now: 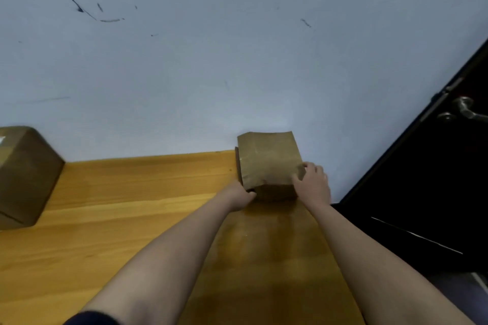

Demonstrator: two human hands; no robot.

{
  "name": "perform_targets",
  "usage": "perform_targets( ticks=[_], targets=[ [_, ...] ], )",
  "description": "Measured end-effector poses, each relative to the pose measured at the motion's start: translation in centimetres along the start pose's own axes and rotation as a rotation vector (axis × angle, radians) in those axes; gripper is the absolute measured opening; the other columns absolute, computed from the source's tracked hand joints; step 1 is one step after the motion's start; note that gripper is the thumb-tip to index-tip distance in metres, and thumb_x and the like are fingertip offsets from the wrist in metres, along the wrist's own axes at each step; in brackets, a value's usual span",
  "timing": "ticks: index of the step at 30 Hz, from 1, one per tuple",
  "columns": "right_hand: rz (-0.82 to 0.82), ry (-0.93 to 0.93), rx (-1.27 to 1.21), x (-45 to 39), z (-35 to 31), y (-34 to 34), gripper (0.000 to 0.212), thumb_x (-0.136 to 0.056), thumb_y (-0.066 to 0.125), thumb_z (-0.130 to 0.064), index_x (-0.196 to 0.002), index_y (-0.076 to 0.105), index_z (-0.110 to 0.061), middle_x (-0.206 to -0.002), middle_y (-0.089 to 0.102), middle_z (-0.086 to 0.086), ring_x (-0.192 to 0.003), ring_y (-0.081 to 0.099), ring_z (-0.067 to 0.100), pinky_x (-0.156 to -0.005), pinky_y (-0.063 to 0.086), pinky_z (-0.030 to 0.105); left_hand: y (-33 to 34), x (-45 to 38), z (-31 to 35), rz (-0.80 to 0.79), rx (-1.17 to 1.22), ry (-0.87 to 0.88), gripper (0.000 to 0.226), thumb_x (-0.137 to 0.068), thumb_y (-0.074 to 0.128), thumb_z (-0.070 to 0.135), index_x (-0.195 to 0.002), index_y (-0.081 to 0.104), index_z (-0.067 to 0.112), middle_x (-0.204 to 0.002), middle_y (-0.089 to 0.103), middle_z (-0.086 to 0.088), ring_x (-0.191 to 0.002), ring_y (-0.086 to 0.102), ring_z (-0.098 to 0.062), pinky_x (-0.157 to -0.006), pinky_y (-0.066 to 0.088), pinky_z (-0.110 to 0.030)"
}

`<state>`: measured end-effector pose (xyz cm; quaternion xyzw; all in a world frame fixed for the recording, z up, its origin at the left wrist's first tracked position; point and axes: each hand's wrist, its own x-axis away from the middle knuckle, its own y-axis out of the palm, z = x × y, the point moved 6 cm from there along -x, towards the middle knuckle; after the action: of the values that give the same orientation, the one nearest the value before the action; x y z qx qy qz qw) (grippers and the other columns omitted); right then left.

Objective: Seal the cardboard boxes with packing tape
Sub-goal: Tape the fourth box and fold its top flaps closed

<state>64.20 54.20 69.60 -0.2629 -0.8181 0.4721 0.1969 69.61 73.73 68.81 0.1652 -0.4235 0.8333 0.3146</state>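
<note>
A small brown cardboard box (266,161) stands at the far right corner of the wooden table (132,192), against the wall. Glossy tape shows on its top face. My left hand (241,196) grips the box's near left corner. On the right side, my right hand (313,182) holds the near edge, fingers curled over the top. Both arms stretch forward across the table. No tape roll is in view.
A larger cardboard box (23,174) stands at the table's left edge. A scuffed pale wall (211,60) rises directly behind the table. To the right is a dark door (435,179) with a metal handle (464,109).
</note>
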Motion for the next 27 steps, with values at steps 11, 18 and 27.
perform_targets(
  ticks=[11,18,27],
  targets=[
    [-0.526,0.339,-0.751,-8.9,6.4,5.8,0.084,-0.089,0.062,-0.048,-0.151,0.018,-0.013,-0.151,0.034,0.011,-0.133,0.04,0.032,-0.106,0.039,0.045,8.9,-6.3,1.5,0.275,1.226,-0.579,0.096,-0.072,0.069,0.064,-0.142,0.03,0.012,-0.136,0.045,-0.017,-0.118,0.048,-0.038,-0.094,0.047,-0.048],
    [-0.65,0.377,-0.911,-9.3,7.0,9.1,0.077,-0.081,0.067,-0.053,-0.144,0.039,-0.019,-0.138,0.053,0.004,-0.114,0.057,0.022,-0.099,0.048,0.042,11.7,-9.1,1.6,0.224,1.358,-0.528,0.095,-0.079,0.056,0.071,-0.151,0.017,0.024,-0.146,0.038,-0.012,-0.127,0.043,-0.034,-0.099,0.046,-0.052],
    [-0.621,0.517,-1.012,-6.7,6.4,8.9,0.059,-0.09,0.059,-0.045,-0.14,0.044,-0.017,-0.122,0.06,0.003,-0.096,0.058,0.017,-0.072,0.048,0.032,10.8,-7.9,1.5,0.204,1.381,-0.46,0.089,-0.079,0.059,0.067,-0.149,0.027,0.022,-0.144,0.043,-0.011,-0.129,0.042,-0.033,-0.106,0.039,-0.051]
  ],
)
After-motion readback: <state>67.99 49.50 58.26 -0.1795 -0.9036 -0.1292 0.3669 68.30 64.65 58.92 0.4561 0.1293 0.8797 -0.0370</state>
